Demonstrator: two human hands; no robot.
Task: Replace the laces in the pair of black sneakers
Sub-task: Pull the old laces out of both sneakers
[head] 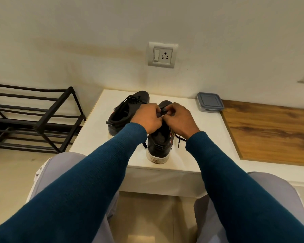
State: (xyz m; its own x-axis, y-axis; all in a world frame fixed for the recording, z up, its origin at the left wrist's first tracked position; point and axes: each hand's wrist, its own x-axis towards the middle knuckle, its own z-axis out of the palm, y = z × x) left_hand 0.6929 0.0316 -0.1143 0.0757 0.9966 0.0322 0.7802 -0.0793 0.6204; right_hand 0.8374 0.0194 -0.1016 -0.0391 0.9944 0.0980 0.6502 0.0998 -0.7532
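Hands: left hand (148,118) and right hand (179,118) both pinch the lace (180,138) over the near sneaker (159,142); I'd feed each eyelet evenly, no twists.

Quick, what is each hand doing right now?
Left hand: closed, pinching the lace on the near sneaker.
Right hand: closed, pinching at the same spot.

Matt black sneakers (128,111) under my fingers, one with a scuffed white rubber sole. My sleeves (88,181) are ribbed knit cloth. At two o'clock, a plastic box (210,102); beyond it, smooth wood-grain top (270,130). Nine o'clock, matt metal rack (33,118).
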